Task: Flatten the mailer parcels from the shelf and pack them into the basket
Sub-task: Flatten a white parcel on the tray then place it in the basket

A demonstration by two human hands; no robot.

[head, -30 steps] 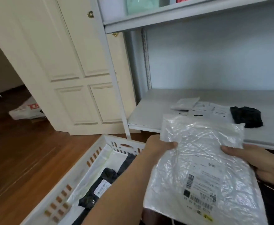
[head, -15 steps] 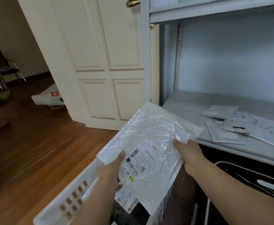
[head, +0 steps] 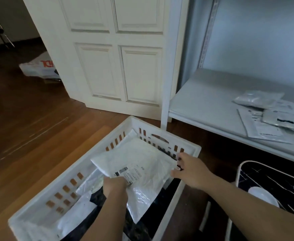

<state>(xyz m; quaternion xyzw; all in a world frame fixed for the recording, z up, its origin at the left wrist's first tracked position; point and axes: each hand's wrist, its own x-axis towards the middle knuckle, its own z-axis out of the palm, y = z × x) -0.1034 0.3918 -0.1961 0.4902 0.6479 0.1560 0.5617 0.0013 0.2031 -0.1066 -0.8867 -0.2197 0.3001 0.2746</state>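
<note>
Head view: a white mailer parcel (head: 139, 164), label side up, is shown lying in the white slotted basket (head: 94, 164), on top of other white and black parcels already inside. The left hand (head: 115, 187) is seen at the parcel's near edge, its fingers curled over that edge beside the printed barcode label (head: 128, 173), so the grip is closed on the mailer. The right hand (head: 192, 170) is placed at the parcel's right edge, close to the basket's far rim; thumb and fingers are bent at the plastic, but whether the edge is pinched or only touched cannot be told. The basket is set on the wooden floor (head: 29, 136), in front of a white panelled door (head: 118, 58). To the right, several more flat mailers (head: 271, 119) are seen on the grey shelf (head: 203, 105), well apart from the basket. A dark wire-framed container (head: 271, 186) is visible below the shelf.
</note>
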